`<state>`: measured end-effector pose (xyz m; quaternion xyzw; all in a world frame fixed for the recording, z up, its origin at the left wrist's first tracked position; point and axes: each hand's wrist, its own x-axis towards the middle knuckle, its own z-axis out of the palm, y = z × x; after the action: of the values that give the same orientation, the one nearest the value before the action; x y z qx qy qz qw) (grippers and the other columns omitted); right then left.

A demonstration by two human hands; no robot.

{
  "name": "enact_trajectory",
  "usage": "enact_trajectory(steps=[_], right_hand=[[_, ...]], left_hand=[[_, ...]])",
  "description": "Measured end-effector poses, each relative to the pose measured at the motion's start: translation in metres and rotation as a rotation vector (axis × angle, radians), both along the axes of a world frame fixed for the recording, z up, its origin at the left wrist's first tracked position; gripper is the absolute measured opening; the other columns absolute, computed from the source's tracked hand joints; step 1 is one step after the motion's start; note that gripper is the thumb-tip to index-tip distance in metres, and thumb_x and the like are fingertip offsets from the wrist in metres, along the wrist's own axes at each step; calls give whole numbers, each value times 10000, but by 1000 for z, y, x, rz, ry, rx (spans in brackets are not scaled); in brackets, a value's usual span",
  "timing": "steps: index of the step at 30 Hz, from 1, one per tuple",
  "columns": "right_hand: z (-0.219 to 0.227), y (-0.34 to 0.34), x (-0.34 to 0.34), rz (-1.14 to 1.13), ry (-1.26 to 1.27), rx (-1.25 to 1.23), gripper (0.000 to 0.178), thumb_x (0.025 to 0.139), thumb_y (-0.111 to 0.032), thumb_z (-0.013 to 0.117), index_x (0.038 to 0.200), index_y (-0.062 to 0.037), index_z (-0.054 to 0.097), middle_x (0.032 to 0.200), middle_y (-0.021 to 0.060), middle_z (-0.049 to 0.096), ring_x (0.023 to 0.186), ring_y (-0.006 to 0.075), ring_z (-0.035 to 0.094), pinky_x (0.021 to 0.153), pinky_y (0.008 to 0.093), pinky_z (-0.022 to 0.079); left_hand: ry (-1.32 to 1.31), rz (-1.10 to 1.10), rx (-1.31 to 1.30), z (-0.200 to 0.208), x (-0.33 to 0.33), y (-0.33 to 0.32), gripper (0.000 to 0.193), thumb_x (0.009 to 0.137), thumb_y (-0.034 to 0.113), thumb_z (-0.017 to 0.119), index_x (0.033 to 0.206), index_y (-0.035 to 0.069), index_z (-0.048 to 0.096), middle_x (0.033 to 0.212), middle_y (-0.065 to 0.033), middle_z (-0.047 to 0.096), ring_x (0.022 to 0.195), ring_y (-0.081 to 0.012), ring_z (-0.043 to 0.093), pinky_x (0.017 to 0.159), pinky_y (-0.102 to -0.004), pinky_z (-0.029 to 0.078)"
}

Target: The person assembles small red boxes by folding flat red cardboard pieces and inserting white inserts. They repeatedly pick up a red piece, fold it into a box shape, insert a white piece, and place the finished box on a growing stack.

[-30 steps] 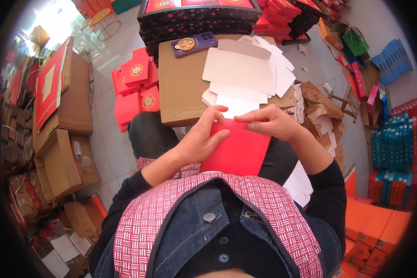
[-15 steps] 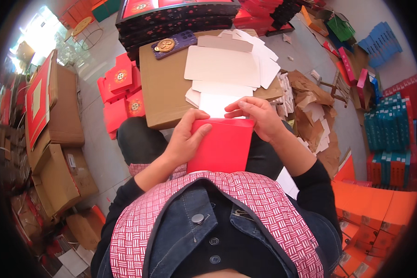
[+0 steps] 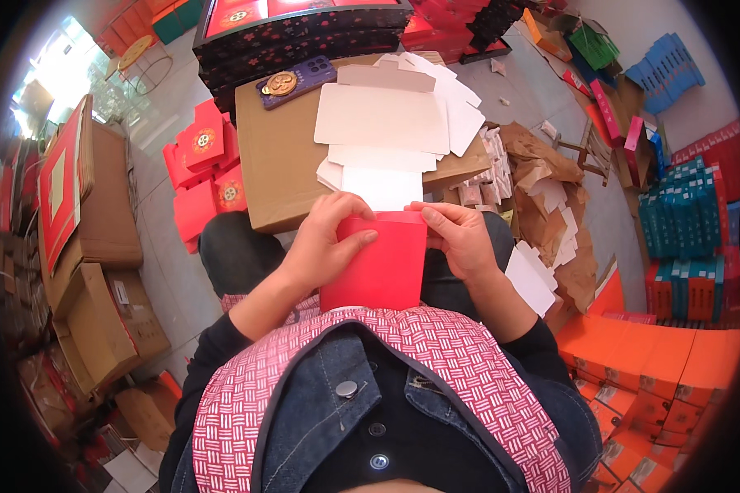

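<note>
Here your left hand [image 3: 325,246] and right hand [image 3: 460,238] both pinch the red carton [image 3: 378,267], its long axis running from your fingertips back toward you.

A flat red carton [image 3: 378,263] lies in the lap, gripped at its upper edge by both hands, just below white unfolded box blanks [image 3: 390,123] stacked on a brown cardboard box [image 3: 275,164]. A purple box with a gold medallion [image 3: 296,80] rests at that box's far corner. Small red gift boxes [image 3: 205,177] sit on the floor to the left; blue and orange cartons [image 3: 678,238] stand stacked at the right.
</note>
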<state>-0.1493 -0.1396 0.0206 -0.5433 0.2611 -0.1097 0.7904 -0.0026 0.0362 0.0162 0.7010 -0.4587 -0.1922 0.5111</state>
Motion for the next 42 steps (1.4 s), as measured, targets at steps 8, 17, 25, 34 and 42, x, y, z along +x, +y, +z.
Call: enact_trajectory(steps=[8, 17, 25, 34, 42], right_hand=[[-3, 16, -5, 96, -93, -539, 266, 905, -88, 614, 1145, 24, 629, 1095, 122, 640, 928, 165, 650, 737, 267, 561], [-9, 11, -6, 171, -116, -610, 247, 905, -58, 602, 1138, 21, 627, 1111, 123, 634, 939, 150, 644, 749, 247, 544], [-21, 17, -1, 97, -209, -444, 293, 970, -87, 512, 1239, 11, 573, 1142, 109, 643, 1004, 146, 614, 847, 259, 495], [-22, 40, 1, 98, -143, -460, 407, 942, -62, 538, 1337, -13, 453, 1267, 142, 547, 1029, 187, 620, 837, 287, 529], [-29, 40, 4, 127, -160, -375, 355, 914, -44, 574, 1252, -22, 465, 1239, 127, 552, 1008, 192, 635, 779, 286, 552]], left_hand=[[202, 165, -7, -11, -6, 1, 176, 760, 75, 719, 815, 33, 557, 920, -82, 624, 912, -248, 565, 824, -341, 454], [322, 122, 55, -13, -2, 5, 150, 802, 24, 693, 803, 19, 543, 992, -64, 611, 856, -94, 553, 772, -230, 459], [155, 107, 24, -14, 3, 5, 124, 806, 40, 680, 812, 22, 558, 980, -79, 621, 877, -154, 574, 794, -277, 466], [-120, -4, 86, -5, 1, -22, 95, 770, 8, 638, 826, 10, 561, 896, -122, 585, 906, -294, 552, 799, -363, 453], [-57, 15, 101, -6, 0, -21, 88, 759, 15, 631, 792, 13, 549, 894, -137, 562, 915, -323, 525, 816, -397, 434]])
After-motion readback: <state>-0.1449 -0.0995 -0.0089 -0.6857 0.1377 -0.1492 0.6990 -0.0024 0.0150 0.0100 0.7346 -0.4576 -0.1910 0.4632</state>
